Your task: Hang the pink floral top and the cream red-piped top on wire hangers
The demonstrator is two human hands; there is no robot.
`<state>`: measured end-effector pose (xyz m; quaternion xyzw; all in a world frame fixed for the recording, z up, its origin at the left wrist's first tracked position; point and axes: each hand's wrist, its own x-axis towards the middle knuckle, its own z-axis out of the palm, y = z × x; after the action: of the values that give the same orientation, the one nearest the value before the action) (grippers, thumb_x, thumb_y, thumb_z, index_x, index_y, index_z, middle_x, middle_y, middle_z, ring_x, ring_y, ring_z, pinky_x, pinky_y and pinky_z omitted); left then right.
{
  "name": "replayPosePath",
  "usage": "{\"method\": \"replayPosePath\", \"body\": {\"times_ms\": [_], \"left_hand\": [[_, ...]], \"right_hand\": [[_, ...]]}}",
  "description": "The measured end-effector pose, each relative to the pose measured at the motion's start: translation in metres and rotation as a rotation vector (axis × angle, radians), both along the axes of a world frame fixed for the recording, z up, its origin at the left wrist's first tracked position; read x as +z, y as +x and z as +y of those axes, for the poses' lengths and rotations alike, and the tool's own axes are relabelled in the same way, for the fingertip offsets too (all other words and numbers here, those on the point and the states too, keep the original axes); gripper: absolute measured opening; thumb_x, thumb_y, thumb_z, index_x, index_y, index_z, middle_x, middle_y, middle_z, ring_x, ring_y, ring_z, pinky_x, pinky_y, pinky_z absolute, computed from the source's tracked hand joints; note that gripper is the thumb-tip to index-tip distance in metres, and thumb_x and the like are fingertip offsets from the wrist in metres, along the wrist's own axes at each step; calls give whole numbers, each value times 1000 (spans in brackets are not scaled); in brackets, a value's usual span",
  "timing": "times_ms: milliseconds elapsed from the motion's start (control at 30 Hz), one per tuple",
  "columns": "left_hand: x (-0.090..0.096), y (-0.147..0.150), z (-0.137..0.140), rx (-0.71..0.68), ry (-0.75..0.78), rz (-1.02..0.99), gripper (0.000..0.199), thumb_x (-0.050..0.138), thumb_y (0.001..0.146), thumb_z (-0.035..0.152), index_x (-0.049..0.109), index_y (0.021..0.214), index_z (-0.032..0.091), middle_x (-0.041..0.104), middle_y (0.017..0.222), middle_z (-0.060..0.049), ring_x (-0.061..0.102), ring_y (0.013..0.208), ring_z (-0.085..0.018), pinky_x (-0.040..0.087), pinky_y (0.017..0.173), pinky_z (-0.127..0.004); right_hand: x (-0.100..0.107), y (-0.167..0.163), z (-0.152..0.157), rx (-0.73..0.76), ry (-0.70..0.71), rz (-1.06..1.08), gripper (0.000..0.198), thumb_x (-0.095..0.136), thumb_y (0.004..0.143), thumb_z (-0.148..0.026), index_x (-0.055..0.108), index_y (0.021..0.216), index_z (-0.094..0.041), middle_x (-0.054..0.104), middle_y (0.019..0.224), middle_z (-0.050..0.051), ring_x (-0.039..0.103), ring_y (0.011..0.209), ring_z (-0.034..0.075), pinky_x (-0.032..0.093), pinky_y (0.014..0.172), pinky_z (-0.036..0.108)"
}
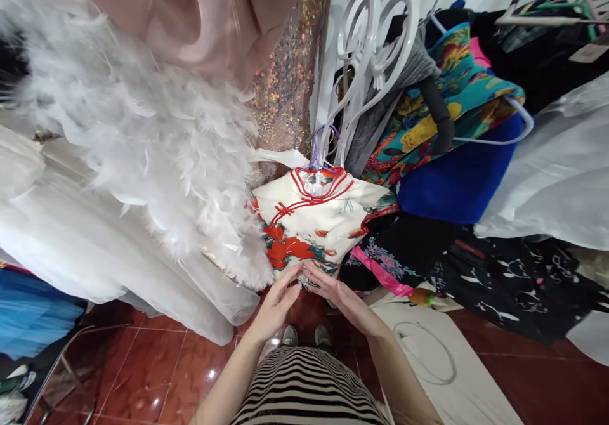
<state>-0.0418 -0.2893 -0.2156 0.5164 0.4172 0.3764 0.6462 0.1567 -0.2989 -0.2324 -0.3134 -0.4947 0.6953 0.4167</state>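
A cream qipao [318, 206] with red piping, a red knot button and red flowers hangs in front of me on a purple hanger [316, 149]. Over its lower part my left hand [281, 295] reaches in with straight fingers, the thumb apart from them. From the other side my right hand [332, 287] slants in, its fingers also stretched out. The fingertips of both hands come close together in front of the fabric; whether they press on it I cannot tell. Neither hand grips anything that shows. The hem of the qipao is hidden behind the hands.
White feathered clothing [157, 127] and a pink satin garment [204, 13] hang at left. A white scrolled metal stand [368, 51] rises behind the qipao. To the right hang a teal floral garment [442, 108] and a blue cloth [457, 177]. A white board [457, 374] lies on the red tiles.
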Motion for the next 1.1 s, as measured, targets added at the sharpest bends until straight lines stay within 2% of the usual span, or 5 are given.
{"method": "replayPosePath", "body": {"times_ms": [167,333,633,900,1100], "left_hand": [[2,-13,-7,-61,-15,-20,67,67,80,64,60,137,30,45,155,-7,39,146,-31,29,123,-50],[-3,-19,-15,-94,-49,-12,73,66,79,67,55,142,30,39,158,-8,33,149,-30,27,124,-49],[0,-34,-21,-322,-25,49,71,62,85,63,44,148,35,28,163,-3,26,152,-28,29,123,-49],[7,1,-19,-217,-58,-75,69,63,84,63,50,145,33,37,160,-4,30,150,-29,26,125,-50],[7,19,-19,-270,-64,-68,72,64,84,63,47,147,33,34,161,-4,27,151,-30,24,125,-50]], "right_hand": [[3,0,-6,56,26,-62,77,45,87,-76,43,150,-31,27,165,6,28,151,28,26,120,52],[-12,-12,-18,-2,9,-28,81,43,84,-79,39,152,-35,24,166,5,25,151,29,25,120,53],[-25,-9,-35,77,-41,-9,75,43,88,-75,36,152,-38,21,167,2,26,152,27,22,122,50],[-15,4,-46,-72,13,-17,75,38,87,-77,39,152,-39,11,169,-1,13,155,26,25,121,49],[-12,22,-49,-103,47,-38,80,32,87,-79,34,154,-36,16,168,0,15,154,26,22,122,51]]}}
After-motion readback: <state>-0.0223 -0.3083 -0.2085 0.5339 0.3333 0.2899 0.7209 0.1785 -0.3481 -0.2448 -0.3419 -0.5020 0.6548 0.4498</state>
